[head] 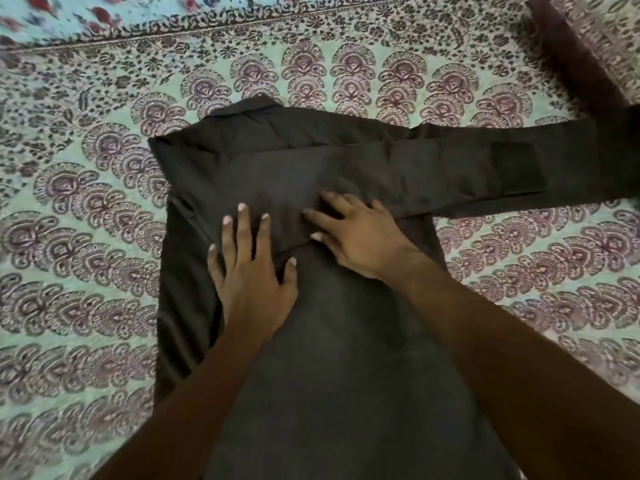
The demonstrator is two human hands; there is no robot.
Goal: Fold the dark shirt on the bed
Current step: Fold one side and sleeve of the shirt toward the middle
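Note:
The dark shirt [277, 161] lies face down on the bed, collar at the far end, its body running toward me. One sleeve is folded across the back and points right, over the other sleeve that reaches the right edge of the view. My left hand [252, 268] presses flat on the folded cloth with fingers spread. My right hand [360, 233] rests beside it, fingers straight on the lower edge of the folded sleeve. Neither hand grips the fabric.
The bed is covered by a mint-green spread [86, 237] with purple paisley print and a dark floral border at the far side. A patterned pillow or cushion [595, 39] with a dark edge sits at the far right corner.

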